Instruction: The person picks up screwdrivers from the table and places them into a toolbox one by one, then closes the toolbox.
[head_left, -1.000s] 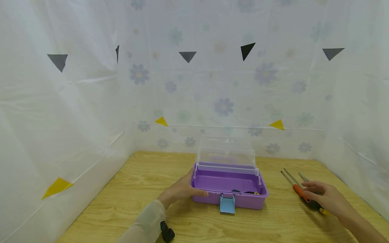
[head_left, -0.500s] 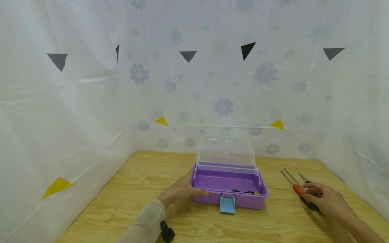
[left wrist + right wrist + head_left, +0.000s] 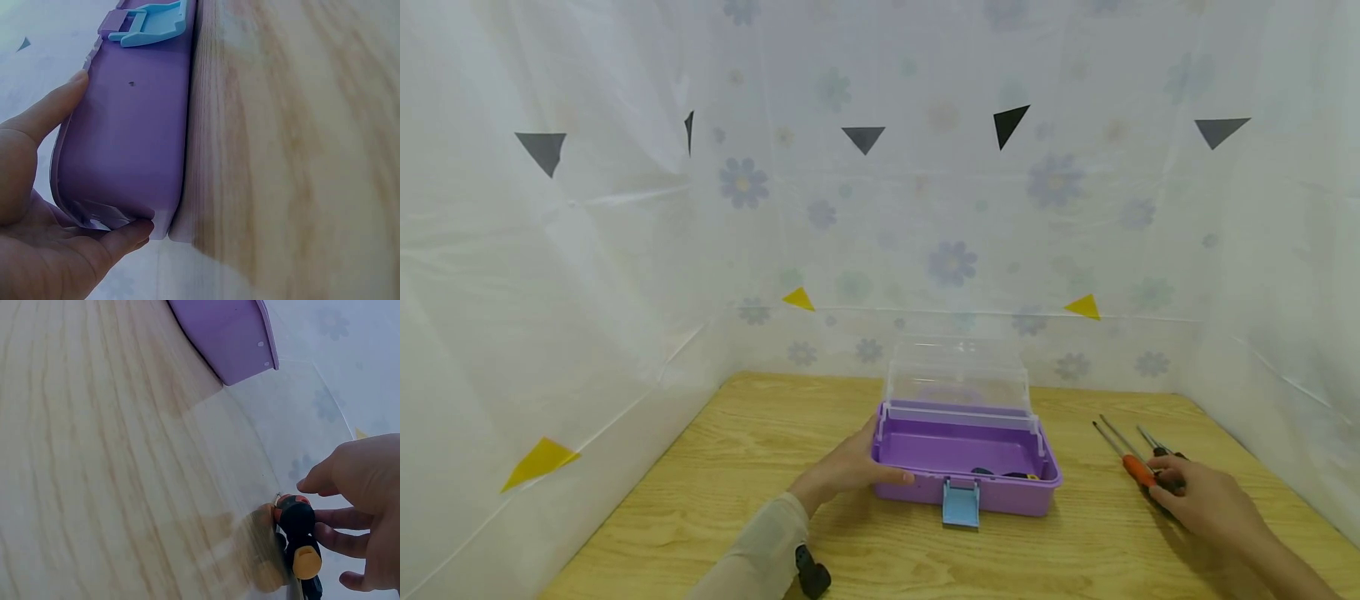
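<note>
A purple toolbox (image 3: 1015, 498) stands on the table with its clear lid (image 3: 958, 367) raised and its light blue latch (image 3: 961, 505) hanging down. My left hand (image 3: 847, 465) grips its left end, thumb at the front rim, fingers round the side. At the right, my right hand (image 3: 1212, 502) is over a few screwdrivers. One has an orange and black handle (image 3: 1138, 471). In the right wrist view my fingers touch a black handle end (image 3: 297, 519), while the thumb stays apart from it. A yellow-ended handle (image 3: 307, 562) lies beside it. My hand partly hides these tools.
Dark items with a bit of yellow (image 3: 1032, 477) lie inside the toolbox near its front wall. The wooden table (image 3: 685, 517) is enclosed by white flowered sheeting (image 3: 955, 208) at the back and sides. A black strap piece (image 3: 812, 572) is at my left wrist.
My right hand has shifted slightly forward over the screwdriver handles, and the yellow end is now hidden in the head view. The left hand and toolbox have stayed still.
</note>
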A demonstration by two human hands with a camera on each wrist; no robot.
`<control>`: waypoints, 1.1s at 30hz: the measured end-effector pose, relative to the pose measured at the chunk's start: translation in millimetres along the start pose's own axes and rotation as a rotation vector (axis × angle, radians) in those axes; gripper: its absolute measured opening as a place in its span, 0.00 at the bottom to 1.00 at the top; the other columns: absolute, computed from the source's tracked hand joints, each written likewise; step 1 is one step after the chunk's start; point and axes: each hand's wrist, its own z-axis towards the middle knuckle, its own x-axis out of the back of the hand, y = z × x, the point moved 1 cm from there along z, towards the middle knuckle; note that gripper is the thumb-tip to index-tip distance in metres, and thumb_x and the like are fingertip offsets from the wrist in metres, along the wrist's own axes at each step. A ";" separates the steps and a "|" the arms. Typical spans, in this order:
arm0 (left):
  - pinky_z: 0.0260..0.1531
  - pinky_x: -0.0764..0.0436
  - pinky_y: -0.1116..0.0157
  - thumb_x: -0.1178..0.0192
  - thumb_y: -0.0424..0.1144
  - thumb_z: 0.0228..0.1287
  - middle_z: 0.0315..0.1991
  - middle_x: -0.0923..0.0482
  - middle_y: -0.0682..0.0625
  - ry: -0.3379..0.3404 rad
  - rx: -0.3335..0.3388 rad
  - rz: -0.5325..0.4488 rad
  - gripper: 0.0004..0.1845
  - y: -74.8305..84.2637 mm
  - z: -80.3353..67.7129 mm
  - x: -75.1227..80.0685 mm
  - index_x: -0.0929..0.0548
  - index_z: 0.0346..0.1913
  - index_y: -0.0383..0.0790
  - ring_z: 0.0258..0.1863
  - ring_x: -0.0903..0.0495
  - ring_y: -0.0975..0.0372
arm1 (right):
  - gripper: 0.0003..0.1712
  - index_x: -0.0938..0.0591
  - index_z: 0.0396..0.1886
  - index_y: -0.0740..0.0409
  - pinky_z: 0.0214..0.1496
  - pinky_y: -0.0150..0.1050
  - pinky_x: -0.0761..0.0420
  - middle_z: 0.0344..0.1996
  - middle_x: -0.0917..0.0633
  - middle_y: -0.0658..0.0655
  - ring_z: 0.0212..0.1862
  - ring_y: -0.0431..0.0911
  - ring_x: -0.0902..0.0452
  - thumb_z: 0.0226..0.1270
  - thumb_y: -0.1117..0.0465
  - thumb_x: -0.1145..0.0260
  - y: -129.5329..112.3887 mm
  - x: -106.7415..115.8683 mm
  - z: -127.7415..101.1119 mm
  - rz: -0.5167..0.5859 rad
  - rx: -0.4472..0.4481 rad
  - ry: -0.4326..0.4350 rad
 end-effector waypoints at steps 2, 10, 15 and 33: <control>0.72 0.42 0.39 0.21 0.45 0.55 0.75 0.35 0.38 0.000 -0.002 0.000 0.67 -0.1 0.2 0.0 0.62 0.85 0.44 0.71 0.33 0.43 | 0.28 0.20 0.60 0.69 0.20 0.46 0.24 0.33 0.13 0.58 0.27 0.51 0.20 0.67 0.57 0.26 0.1 -1.5 0.0 -0.028 -0.015 -0.029; 0.72 0.43 0.39 0.21 0.46 0.55 0.75 0.35 0.39 0.009 0.019 0.012 0.67 -0.7 -0.8 -0.1 0.62 0.85 0.44 0.72 0.33 0.43 | 0.34 0.21 0.64 0.65 0.22 0.46 0.29 0.29 0.17 0.52 0.28 0.48 0.24 0.65 0.51 0.25 -0.2 -6.2 1.6 -0.188 -0.041 -0.106; 0.72 0.42 0.39 0.21 0.46 0.55 0.75 0.35 0.38 0.014 0.028 0.023 0.67 -1.0 -0.5 0.2 0.62 0.85 0.44 0.71 0.33 0.43 | 0.33 0.21 0.63 0.63 0.23 0.52 0.27 0.33 0.15 0.55 0.31 0.50 0.21 0.63 0.52 0.23 -1.9 -7.2 1.8 -0.243 -0.035 -0.104; 0.72 0.42 0.39 0.21 0.47 0.55 0.74 0.34 0.38 0.007 0.028 0.012 0.67 -1.6 -0.4 1.0 0.61 0.85 0.43 0.70 0.31 0.43 | 0.10 0.14 0.46 0.60 0.22 0.42 0.35 0.23 0.20 0.49 0.22 0.45 0.33 0.68 0.62 0.30 -7.2 -6.9 3.5 -0.228 -0.013 -0.036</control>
